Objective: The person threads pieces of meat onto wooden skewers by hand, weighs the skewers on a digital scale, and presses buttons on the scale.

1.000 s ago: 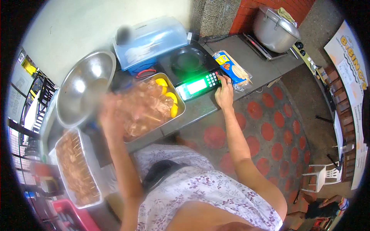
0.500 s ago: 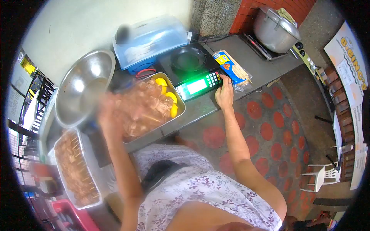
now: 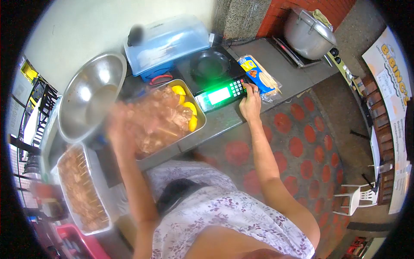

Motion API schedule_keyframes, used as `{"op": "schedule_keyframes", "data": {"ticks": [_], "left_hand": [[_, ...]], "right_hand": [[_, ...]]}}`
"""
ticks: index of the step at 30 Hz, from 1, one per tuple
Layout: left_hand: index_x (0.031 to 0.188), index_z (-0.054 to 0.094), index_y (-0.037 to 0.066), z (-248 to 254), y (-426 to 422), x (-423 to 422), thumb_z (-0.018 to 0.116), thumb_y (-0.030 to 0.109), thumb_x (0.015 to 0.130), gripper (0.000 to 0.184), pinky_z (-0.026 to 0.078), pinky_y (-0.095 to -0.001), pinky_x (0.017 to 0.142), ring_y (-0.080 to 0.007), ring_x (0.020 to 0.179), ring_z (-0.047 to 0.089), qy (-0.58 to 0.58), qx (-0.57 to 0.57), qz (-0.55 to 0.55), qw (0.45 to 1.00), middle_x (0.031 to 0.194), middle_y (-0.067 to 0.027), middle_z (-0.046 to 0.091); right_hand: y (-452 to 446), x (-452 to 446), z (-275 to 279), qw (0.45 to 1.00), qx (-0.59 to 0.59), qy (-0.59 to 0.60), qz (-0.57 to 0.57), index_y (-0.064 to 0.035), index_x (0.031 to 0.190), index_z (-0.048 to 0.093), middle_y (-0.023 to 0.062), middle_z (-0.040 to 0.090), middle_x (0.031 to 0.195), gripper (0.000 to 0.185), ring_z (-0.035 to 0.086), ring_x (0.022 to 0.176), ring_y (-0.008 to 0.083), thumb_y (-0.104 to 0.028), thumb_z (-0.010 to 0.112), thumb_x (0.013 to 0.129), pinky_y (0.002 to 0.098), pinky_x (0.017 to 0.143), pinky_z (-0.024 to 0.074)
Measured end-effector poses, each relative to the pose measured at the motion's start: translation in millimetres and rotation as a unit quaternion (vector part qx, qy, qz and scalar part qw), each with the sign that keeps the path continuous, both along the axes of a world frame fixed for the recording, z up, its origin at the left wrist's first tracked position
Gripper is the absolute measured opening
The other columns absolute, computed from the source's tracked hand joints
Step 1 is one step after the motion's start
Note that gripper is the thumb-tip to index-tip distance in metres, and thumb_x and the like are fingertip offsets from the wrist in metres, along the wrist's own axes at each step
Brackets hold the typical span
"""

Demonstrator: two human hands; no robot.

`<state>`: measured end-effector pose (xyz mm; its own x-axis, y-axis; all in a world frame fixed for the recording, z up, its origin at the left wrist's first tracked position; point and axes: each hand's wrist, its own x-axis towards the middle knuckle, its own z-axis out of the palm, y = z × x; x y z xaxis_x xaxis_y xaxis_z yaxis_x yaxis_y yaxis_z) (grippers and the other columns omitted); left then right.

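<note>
My left hand (image 3: 119,125) is at the left side of a metal tray (image 3: 189,139) heaped with raw meat pieces (image 3: 148,116). Blur smears its fingers, so whether they hold anything is unclear. Yellow pieces (image 3: 189,113) line the tray's right side, and a thin wooden stick (image 3: 167,131) lies on the meat. My right hand (image 3: 250,103) touches the keypad (image 3: 238,87) of a digital scale (image 3: 207,103) with outstretched fingers and grips nothing. The scale's display glows bright green-white, and a dark round pan (image 3: 210,64) sits on it.
A large steel bowl (image 3: 88,101) leans at the left. Skewered meat (image 3: 82,185) fills a white container (image 3: 111,211). A bag of wooden skewers (image 3: 261,75) lies right of the scale. Behind stand a blue lidded box (image 3: 168,47) and a big pot (image 3: 308,36).
The whole view has shifted slightly. My left hand remains blurred at the tray's left side, and my right hand stays at the scale's keypad.
</note>
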<state>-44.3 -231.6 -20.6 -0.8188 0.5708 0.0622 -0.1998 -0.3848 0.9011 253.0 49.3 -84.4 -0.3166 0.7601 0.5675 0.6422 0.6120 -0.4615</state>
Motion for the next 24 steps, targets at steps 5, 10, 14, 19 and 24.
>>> {"op": "schedule_keyframes", "data": {"ticks": [5, 10, 14, 19, 24], "left_hand": [[0.14, 0.031, 0.003, -0.7, -0.7, -2.4, 0.052, 0.018, 0.094, 0.053, 0.053, -0.0359, 0.077, -0.0228, 0.095, 0.06, 0.002, 0.004, 0.002, 1.0, 0.122, -0.0125, 0.055], [0.14, 0.03, 0.002, -3.6, -3.2, -6.8, 0.05, 0.017, 0.095, 0.052, 0.053, -0.0364, 0.079, -0.0231, 0.095, 0.061, -0.01, 0.009, -0.012, 1.0, 0.122, -0.0138, 0.055], [0.14, 0.03, 0.002, -0.5, -3.5, -4.0, 0.051, 0.017, 0.095, 0.052, 0.053, -0.0357, 0.079, -0.0226, 0.094, 0.061, -0.015, 0.012, -0.013, 1.0, 0.122, -0.0147, 0.055], [0.138, 0.033, 0.002, -0.6, -2.6, -4.5, 0.053, 0.017, 0.094, 0.052, 0.053, -0.0349, 0.079, -0.022, 0.096, 0.061, -0.02, 0.01, -0.01, 1.0, 0.124, -0.0158, 0.054], [0.138, 0.033, 0.001, -1.6, -2.3, -5.2, 0.055, 0.019, 0.093, 0.053, 0.053, -0.0348, 0.08, -0.022, 0.098, 0.06, -0.005, 0.006, -0.011, 1.0, 0.124, -0.0158, 0.054]], "right_hand": [[-4.6, -2.8, 1.7, 1.0, 0.009, -0.009, -0.015, -0.0069, 0.118, 0.053, 0.0185, 0.049, 0.124, 0.048, 0.048, 0.112, 0.0367, 0.003, 0.05, 0.071, 0.0445, 0.092, 0.0396], [-5.1, -2.4, 5.2, 1.0, -0.009, 0.011, -0.001, -0.0071, 0.118, 0.05, 0.0186, 0.048, 0.125, 0.048, 0.048, 0.113, 0.0368, 0.004, 0.049, 0.072, 0.0444, 0.093, 0.0392], [-4.9, -2.3, 4.0, 1.0, -0.006, 0.004, -0.001, -0.0075, 0.119, 0.05, 0.0186, 0.048, 0.125, 0.048, 0.048, 0.113, 0.037, 0.004, 0.049, 0.072, 0.0446, 0.093, 0.0391], [-5.5, -2.5, 3.9, 1.0, 0.001, -0.006, -0.007, -0.008, 0.12, 0.05, 0.0189, 0.048, 0.125, 0.049, 0.047, 0.112, 0.0371, 0.004, 0.049, 0.073, 0.0451, 0.093, 0.0389], [-7.4, -2.8, 5.9, 1.0, -0.008, -0.005, -0.009, -0.0077, 0.12, 0.051, 0.0193, 0.047, 0.125, 0.048, 0.047, 0.112, 0.0374, 0.003, 0.049, 0.073, 0.0451, 0.093, 0.0387]]}}
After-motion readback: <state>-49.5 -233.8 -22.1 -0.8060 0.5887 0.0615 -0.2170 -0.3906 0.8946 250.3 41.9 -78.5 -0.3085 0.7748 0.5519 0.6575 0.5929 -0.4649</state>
